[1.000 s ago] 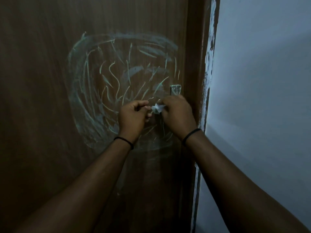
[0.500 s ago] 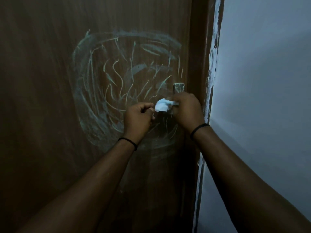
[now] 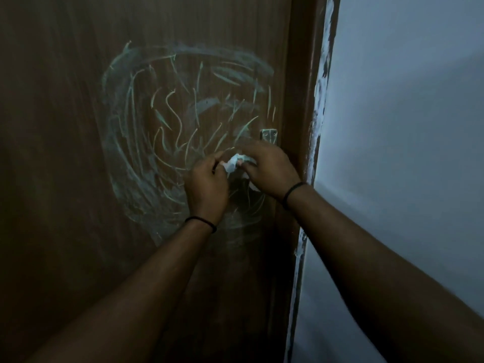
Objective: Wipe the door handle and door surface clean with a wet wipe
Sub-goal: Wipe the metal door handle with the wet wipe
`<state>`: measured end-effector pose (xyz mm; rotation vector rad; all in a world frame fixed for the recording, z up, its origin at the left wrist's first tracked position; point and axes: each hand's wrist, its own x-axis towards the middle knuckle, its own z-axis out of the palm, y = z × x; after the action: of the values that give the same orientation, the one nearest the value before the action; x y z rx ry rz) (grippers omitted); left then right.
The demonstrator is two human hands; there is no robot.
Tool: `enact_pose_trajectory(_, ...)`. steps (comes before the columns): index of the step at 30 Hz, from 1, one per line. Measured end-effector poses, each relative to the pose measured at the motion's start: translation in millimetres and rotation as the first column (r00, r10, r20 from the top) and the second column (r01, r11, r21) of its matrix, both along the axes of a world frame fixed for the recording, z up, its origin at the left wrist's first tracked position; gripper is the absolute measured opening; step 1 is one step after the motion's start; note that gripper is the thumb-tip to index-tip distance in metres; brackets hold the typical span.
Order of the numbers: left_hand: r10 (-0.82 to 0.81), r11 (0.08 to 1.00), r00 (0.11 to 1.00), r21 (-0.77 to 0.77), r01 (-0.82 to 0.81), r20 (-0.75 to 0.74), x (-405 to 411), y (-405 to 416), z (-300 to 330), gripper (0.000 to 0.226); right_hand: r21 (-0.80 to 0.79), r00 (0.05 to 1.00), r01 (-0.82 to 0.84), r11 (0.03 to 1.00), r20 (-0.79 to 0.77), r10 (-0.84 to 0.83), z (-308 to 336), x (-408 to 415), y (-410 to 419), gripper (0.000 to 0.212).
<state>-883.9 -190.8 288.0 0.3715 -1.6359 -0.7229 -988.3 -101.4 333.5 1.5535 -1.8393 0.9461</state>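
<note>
Judging by its crumpled, bunched look, the wet wipe (image 3: 234, 163) is taken to be light, limp and damp, easily torn if it is stretched hard, and liable to slip out of a loose pinch; it is best taken at two opposite edges when it is to be opened out, or balled into a pad under flat fingers when it is to be rubbed over the wood. It is held in front of the door (image 3: 65, 179), near the door's right edge and just below the metal plate of the door handle (image 3: 268, 134), of which only that top plate with its screws can be seen, the rest being hidden behind the right hand (image 3: 269, 169). The wipe is pinched from both sides: the fingers of the left hand (image 3: 207, 184) are curled and nip its left part, while the right hand's fingers are bent over its right part. Whether the wipe touches the door cannot be told. A wide patch of pale swirled smears (image 3: 183, 121) is spread across the door, up and to the left of the hands, and is judged to remain to be wiped. By count, one wipe, one door, one handle, two hands and two dark wristbands, one on each wrist, are seen.
</note>
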Motion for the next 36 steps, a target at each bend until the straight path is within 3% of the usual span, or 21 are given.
enact_pose_trajectory(2, -0.001, 1.0, 0.999, -0.028, 0.002, 0.046, -3, 1, 3, 0.026, -0.295, 0.942, 0.05, 0.954, 0.33, 0.052, -17, -4, 5, 0.007)
enact_pose_trajectory(4, 0.02, 0.996, 0.993, -0.091, -0.01, 0.113, -6, 0, 4, 0.026, -0.359, 0.897, 0.209, 0.91, 0.441, -0.032, -27, -8, 6, 0.01)
enact_pose_trajectory(7, 0.055, 0.982, 0.981, -0.188, -0.019, 0.187, -8, 2, 8, 0.024, -0.347, 0.902, 0.324, 0.88, 0.395, -0.175, -24, -18, 8, 0.015)
enact_pose_trajectory(10, 0.091, 0.977, 0.972, -0.209, -0.046, 0.216, -11, -1, 11, 0.021, -0.205, 0.88, 0.433, 0.878, 0.304, -0.364, -13, -25, 9, 0.012)
enact_pose_trajectory(14, 0.076, 0.984, 0.977, -0.172, -0.042, 0.199, -12, -3, 8, 0.021, -0.141, 0.921, 0.373, 0.917, 0.173, -0.348, -16, -10, 0, 0.022)
enact_pose_trajectory(20, 0.075, 0.985, 0.974, -0.168, -0.039, 0.213, -12, -4, 8, 0.023, -0.147, 0.887, 0.425, 0.893, 0.263, -0.379, 5, -21, 4, 0.019)
enact_pose_trajectory(22, 0.079, 0.985, 0.974, -0.169, -0.044, 0.21, -12, -5, 9, 0.023, -0.183, 0.894, 0.401, 0.898, 0.295, -0.339, 12, -17, 0, 0.027)
enact_pose_trajectory(25, 0.089, 0.98, 0.978, -0.189, -0.053, 0.189, -13, -5, 7, 0.021, -0.206, 0.906, 0.326, 0.922, 0.345, -0.244, 5, -17, 0, 0.017)
enact_pose_trajectory(28, 0.098, 0.974, 0.979, -0.221, -0.057, 0.178, -11, -4, 5, 0.02, -0.371, 0.874, 0.36, 0.856, 0.455, -0.17, -22, -19, 10, 0.012)
enact_pose_trajectory(33, 0.069, 0.978, 0.979, -0.206, -0.028, 0.194, -10, -5, 5, 0.025, -0.348, 0.669, 0.408, 0.844, 0.743, -0.018, -64, -18, -3, 0.008)
enact_pose_trajectory(36, 0.061, 0.979, 0.976, -0.205, -0.017, 0.211, -10, -7, 5, 0.026, -0.442, 0.59, 0.459, 0.771, 0.8, 0.107, -68, -17, -15, 0.012)
